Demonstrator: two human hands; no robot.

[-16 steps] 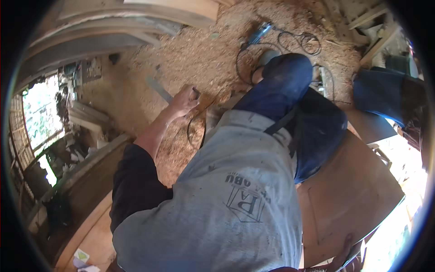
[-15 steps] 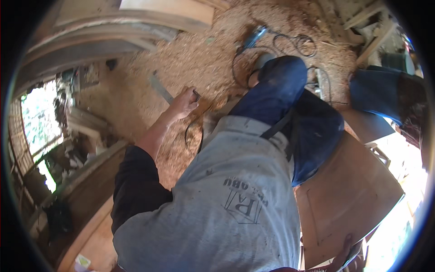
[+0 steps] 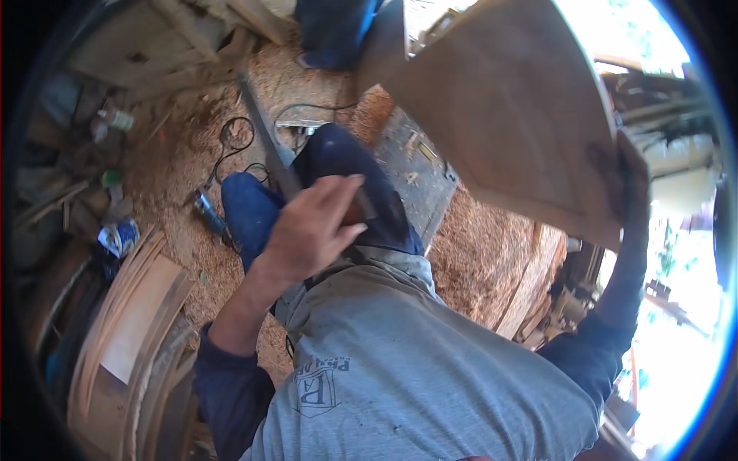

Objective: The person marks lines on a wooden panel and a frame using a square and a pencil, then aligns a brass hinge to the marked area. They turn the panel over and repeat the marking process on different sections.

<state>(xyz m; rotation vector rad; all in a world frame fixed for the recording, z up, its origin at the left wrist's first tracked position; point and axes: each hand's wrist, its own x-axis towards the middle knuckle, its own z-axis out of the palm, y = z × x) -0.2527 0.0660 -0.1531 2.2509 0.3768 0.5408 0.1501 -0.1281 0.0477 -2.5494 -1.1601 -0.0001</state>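
Head camera first, and it is the only view I have: my left hand (image 3: 311,230) sits in the middle of the picture, fingers curled round the wooden handle of a long flat metal file (image 3: 265,138), thumb laid along the top, so the grip is closed on it. The blade runs up and to the left from the fist, out over my blue trousers (image 3: 254,207) toward the sawdust floor (image 3: 177,154). My right hand (image 3: 626,180) is raised at the right, clamped on the lower corner of a big curved wooden board (image 3: 507,107); how the fingers lie behind the board I cannot tell, only that the hand wraps its edge. I judge the board stiff and fairly heavy for one hand, with a smooth face that could slip, so the edge near a corner looks like the sound place to hold. The file seems rigid and light, best held by its handle. A grinder (image 3: 209,211) with its black cable (image 3: 234,138) lies on the floor nearby.
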